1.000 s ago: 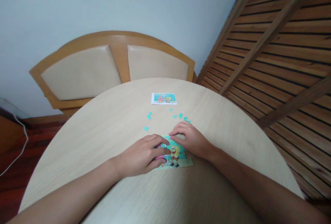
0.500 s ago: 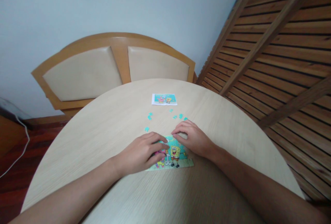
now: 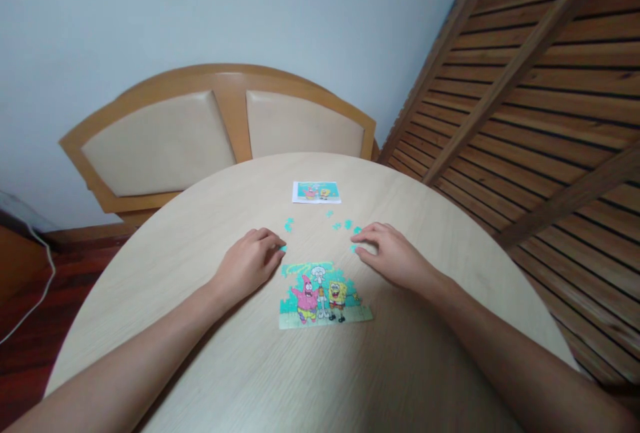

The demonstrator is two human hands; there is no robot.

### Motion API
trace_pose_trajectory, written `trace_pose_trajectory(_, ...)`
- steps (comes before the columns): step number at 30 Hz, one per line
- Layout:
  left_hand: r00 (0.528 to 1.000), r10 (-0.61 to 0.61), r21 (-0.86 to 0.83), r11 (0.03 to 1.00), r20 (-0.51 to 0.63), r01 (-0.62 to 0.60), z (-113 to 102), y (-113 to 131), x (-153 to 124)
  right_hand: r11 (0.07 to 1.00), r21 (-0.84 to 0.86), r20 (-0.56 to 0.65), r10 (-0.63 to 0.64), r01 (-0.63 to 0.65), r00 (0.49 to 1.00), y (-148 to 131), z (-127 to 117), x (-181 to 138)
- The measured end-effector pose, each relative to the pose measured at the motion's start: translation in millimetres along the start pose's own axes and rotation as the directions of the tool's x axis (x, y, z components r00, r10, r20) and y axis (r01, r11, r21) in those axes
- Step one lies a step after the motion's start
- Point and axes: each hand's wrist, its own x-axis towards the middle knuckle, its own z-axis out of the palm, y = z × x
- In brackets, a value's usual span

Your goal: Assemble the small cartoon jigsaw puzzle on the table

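Observation:
A jigsaw puzzle with cartoon figures, partly joined and with an uneven top and sides, lies flat on the round table. Beyond its upper left corner, my left hand rests low, thumb and fingertips closed round a small turquoise puzzle piece. To the puzzle's upper right, my right hand has thumb and index finger around another turquoise piece, which shows between the tips. One more loose piece sits right by its index finger.
Several loose turquoise pieces are scattered farther back, with a few at the left. Behind them lies a reference picture card. A padded chair back stands beyond the table, and a slatted wooden panel leans at right.
Both hands have drawn off the puzzle, uncovering its picture. My left hand moved left and away to a loose piece; my right hand shifted slightly right, where a piece now shows at its fingertips.

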Motion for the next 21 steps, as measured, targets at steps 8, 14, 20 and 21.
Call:
trace_pose_trajectory(8, 0.986, 0.168, -0.110, 0.980, -0.013, -0.168, -5, 24, -2, 1.000, -0.020, 0.051, 0.020, -0.019, 0.998, -5, 0, -1)
trace_pose_trajectory(14, 0.875, 0.464, -0.233, 0.874, 0.139, -0.426, -3, 42, -10, 0.999, 0.028, 0.090, -0.045, 0.043, 0.995, -9, -4, -2)
trace_pose_trajectory(20, 0.848, 0.499, -0.239, 0.858, 0.176, -0.455, -6, 38, -10, 0.997, 0.039, 0.110, -0.074, 0.070, 0.991, -13, -5, -2)
trace_pose_trajectory(21, 0.847, 0.502, -0.239, 0.856, 0.175, -0.458, -6, 38, -10, 0.999, 0.025, 0.105, -0.051, 0.048, 0.993, -14, -6, -2)
